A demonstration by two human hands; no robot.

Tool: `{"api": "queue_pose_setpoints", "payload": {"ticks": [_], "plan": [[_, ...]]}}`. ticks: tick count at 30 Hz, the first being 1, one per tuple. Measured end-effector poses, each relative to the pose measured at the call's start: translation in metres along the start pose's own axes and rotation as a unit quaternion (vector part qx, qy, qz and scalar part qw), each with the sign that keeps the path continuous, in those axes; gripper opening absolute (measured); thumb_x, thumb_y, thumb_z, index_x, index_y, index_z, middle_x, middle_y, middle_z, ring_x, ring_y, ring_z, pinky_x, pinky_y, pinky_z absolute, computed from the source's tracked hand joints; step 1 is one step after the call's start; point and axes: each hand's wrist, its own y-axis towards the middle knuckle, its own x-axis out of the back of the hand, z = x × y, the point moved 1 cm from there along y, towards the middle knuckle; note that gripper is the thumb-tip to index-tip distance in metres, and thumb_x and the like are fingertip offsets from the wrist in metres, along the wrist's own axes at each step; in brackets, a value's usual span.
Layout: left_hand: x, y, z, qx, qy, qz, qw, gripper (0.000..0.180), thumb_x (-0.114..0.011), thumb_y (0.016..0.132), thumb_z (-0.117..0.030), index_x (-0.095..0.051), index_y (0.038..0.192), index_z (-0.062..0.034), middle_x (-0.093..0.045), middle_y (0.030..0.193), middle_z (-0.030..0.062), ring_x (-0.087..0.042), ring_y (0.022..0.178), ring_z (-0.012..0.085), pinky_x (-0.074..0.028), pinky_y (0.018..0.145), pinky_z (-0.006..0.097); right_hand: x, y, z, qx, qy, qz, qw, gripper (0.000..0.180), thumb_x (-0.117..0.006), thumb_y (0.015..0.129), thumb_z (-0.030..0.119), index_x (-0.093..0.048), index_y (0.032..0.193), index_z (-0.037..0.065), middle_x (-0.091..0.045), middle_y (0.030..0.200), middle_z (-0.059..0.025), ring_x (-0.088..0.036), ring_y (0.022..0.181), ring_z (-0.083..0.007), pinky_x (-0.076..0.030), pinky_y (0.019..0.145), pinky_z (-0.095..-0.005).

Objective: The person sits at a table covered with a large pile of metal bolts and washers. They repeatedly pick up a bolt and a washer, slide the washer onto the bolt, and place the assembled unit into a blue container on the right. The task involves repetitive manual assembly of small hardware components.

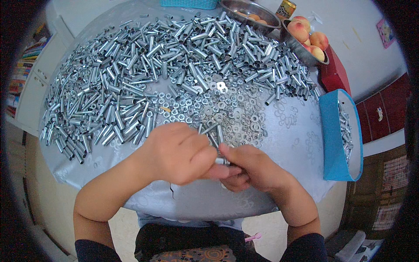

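My two hands meet low in the middle, above the table's near part. My left hand is closed, back of the hand up, its fingertips against the right fingers. My right hand is closed too, with the thumb pressed over bent fingers. A shiny metal piece, apparently a tube, shows between them, mostly hidden by the fingers. What the left fingers grip is hidden. Just beyond the hands are a few metal tubes, and past them lie flat washers and hex nuts in loose heaps.
A big pile of metal tubes spreads over the cloth-covered round table. At the right edge stands a blue fabric bin of small metal parts. Bowls of peaches and round brown items, a can and a red box are far right.
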Motion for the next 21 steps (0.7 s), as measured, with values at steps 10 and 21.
{"api": "queue_pose_setpoints", "payload": {"ticks": [10, 21], "plan": [[-0.015, -0.001, -0.003, 0.188, -0.107, 0.060, 0.974, 0.016, -0.058, 0.076, -0.018, -0.055, 0.067, -0.0055, -0.051, 0.055, 0.0070, -0.051, 0.046, 0.0248, -0.041, 0.042, 0.035, 0.000, 0.003, 0.003, 0.358, -0.593, -0.207, 0.690, 0.023, -0.051, 0.085, 0.027, -0.049, 0.078, 0.006, -0.052, 0.062, -0.0138, -0.051, 0.056, -0.0357, -0.039, 0.050, -0.0373], [-0.003, 0.005, 0.002, 0.063, 0.033, -0.024, 0.997, 0.025, -0.066, 0.068, -0.027, -0.049, 0.063, -0.0090, -0.044, 0.054, 0.0035, -0.048, 0.046, 0.0204, -0.038, 0.043, 0.031, -0.009, 0.001, 0.009, 0.079, -0.036, -0.113, 0.990, 0.043, -0.043, 0.088, 0.039, -0.041, 0.056, 0.010, -0.033, 0.046, 0.0010, -0.034, 0.039, -0.0097, -0.026, 0.039, -0.0257]]}}
